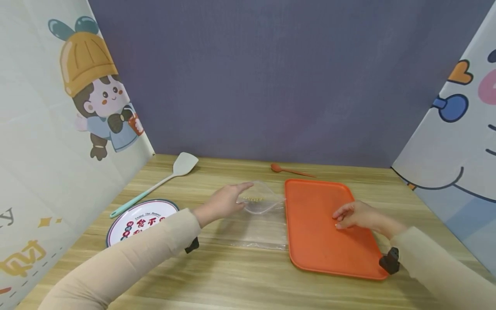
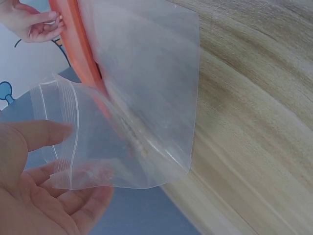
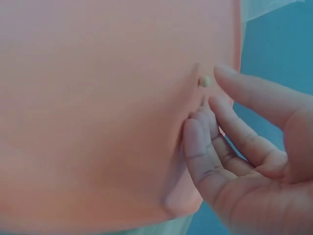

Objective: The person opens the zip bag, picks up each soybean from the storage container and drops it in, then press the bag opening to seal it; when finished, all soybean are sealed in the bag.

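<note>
My left hand (image 1: 224,201) holds the mouth of a clear zip-lock bag (image 2: 146,73), its thumb and fingers on either side of the zip edge. Several small yellow beans (image 1: 252,199) show through the plastic. The bag lies along the left edge of an orange tray (image 1: 317,241). Over the tray's right half is my right hand (image 1: 358,215), fingers bent. In the right wrist view, a single round yellow bean (image 3: 205,81) is on the tray surface, just off the thumb tip and index fingertip, which stand apart.
A white plate (image 1: 145,215) with red lettering lies at the left, partly behind the left sleeve. Beyond it is a white spatula (image 1: 184,164) with a mint handle. An orange spoon (image 1: 276,168) rests behind the tray. Walls stand at the back and both sides.
</note>
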`<action>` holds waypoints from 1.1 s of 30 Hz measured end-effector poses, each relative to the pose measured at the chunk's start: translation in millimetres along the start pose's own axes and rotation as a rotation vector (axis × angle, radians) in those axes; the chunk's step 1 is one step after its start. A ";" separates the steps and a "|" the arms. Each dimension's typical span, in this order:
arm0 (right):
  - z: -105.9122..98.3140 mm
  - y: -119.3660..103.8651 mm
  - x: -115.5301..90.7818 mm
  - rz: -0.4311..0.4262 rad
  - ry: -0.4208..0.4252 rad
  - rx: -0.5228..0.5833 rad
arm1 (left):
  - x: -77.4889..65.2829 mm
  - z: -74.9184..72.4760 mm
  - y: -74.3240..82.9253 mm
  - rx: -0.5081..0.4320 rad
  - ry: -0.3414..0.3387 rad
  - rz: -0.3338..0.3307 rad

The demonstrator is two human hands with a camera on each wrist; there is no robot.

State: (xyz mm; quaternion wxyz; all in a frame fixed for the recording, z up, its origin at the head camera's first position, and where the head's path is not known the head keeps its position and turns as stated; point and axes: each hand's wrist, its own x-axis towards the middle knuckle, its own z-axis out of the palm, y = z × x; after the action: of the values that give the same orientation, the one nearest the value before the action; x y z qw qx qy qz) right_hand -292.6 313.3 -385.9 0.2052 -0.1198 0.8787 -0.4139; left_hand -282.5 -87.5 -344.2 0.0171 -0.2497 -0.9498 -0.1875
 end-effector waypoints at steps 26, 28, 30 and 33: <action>9.3 3.8 7.1 -0.035 0.109 -0.088 | 1.4 3.0 -1.3 -0.017 -0.007 0.002; 9.6 -2.6 10.4 -0.018 0.103 -0.067 | 1.7 3.2 -1.4 -0.017 -0.009 -0.001; 10.0 -12.7 14.1 -0.023 0.100 -0.047 | 2.5 3.2 -1.6 -0.021 -0.012 -0.003; 9.5 -33.0 20.0 -0.058 0.110 -0.029 | 3.8 3.2 -2.0 -0.020 -0.013 0.004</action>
State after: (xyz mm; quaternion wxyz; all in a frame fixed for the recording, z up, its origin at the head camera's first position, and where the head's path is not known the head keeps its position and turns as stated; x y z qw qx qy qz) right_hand -304.7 278.4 -370.9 0.1430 -0.1255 0.8907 -0.4129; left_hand -286.6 -86.2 -347.3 0.0088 -0.2531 -0.9475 -0.1952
